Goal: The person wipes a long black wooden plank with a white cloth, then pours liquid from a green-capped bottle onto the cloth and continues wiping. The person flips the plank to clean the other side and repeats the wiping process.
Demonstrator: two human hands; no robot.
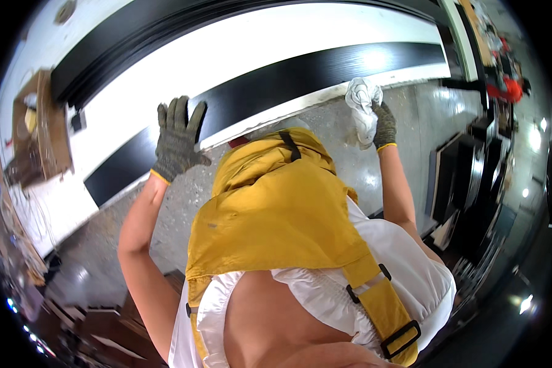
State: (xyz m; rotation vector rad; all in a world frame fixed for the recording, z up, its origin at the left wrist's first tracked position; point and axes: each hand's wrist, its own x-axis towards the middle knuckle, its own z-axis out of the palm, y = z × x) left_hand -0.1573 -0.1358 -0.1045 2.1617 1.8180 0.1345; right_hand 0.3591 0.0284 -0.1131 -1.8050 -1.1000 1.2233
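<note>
My left hand (179, 138), in a dark grey knit glove with a yellow cuff, lies with spread fingers on a long black board (251, 92). The board rests along the near edge of a white worktable (227, 64) and has a glossy, grained face. At the board's right part, my right hand (384, 126), gloved the same way, is closed on a crumpled white cloth (363, 107). The cloth's upper end is at the table's near edge, and its lower end hangs over the floor. Part of the right hand's fingers is hidden behind the cloth.
Long black mouldings (165, 40) lie along the table's far side. An open cardboard box (46, 132) stands at the table's left end. Stacked dark panels (463, 178) stand on the right, above the grey concrete floor (325, 126). A red object (510, 91) shows at the far right.
</note>
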